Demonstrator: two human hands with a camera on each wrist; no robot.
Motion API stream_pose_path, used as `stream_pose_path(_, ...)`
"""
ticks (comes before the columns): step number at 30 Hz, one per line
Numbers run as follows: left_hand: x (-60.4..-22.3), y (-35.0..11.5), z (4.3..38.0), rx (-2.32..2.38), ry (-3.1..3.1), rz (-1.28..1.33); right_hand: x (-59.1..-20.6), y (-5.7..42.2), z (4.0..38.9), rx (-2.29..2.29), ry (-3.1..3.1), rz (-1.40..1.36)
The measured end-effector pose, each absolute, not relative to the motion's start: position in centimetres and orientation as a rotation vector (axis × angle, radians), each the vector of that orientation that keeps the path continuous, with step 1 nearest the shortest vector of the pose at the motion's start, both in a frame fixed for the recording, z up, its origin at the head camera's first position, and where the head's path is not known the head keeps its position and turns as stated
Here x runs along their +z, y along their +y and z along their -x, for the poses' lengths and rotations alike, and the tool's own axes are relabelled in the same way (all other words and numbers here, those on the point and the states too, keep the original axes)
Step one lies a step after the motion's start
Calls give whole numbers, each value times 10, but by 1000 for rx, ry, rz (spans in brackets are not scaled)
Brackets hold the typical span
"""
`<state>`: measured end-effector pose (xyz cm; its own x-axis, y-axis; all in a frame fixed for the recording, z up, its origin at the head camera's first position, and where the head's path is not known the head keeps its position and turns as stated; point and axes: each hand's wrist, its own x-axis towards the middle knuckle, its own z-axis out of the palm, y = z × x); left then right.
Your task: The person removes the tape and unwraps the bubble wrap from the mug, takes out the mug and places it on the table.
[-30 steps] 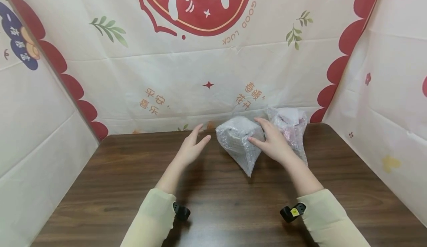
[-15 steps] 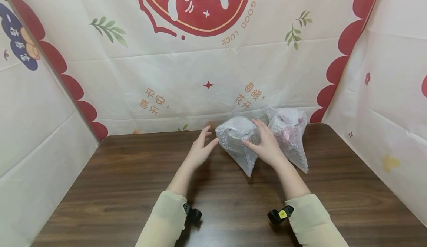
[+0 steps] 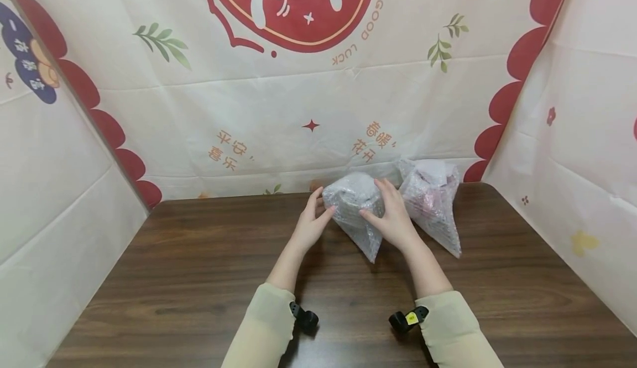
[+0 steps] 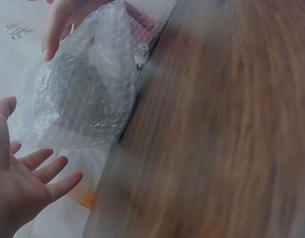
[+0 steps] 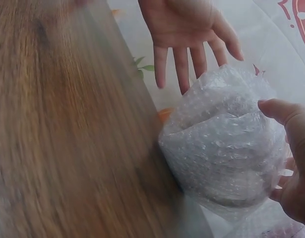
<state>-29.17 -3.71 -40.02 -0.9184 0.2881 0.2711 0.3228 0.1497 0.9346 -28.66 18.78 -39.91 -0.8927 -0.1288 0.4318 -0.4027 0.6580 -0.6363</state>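
Observation:
A bubble-wrapped bundle (image 3: 353,199) stands on the brown table at the back, its lower end tapering to a point towards me. Something greyish shows dimly through the wrap. My left hand (image 3: 311,225) is at its left side; in the left wrist view this hand (image 4: 23,186) has spread fingers, with a small gap to the wrap (image 4: 83,94). On the bundle's other side is my right hand (image 3: 394,220), thumb in front and fingers along the right edge. The right wrist view has the right thumb (image 5: 283,113) near the wrap; whether it presses cannot be told.
To the right stands a second bubble-wrapped bundle (image 3: 432,205) with something pink inside. A printed cloth (image 3: 278,103) hangs close behind the table's back edge, and cloth walls rise on both sides. Wood-grain tabletop (image 3: 199,279) stretches in front and to the left.
My left hand has moved right, up to the bundle's left side. The right hand has shifted slightly left along the bundle. Both forearms have drawn closer together; the bundles stay in place.

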Motion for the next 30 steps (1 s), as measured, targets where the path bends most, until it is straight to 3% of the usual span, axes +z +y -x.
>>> stream_pose_path(9,-402,-25,290,-2136,-2248,588,-404,185,286,1103,-2526,-409)
stream_pose_path(22,-441,-11,313,-2322,-2122,456,-405,185,284,1106,-2557,-399)
stream_pose_path(30,-438,-9,308,-2450,-2055,450,-405,183,285,1061,-2585,-405)
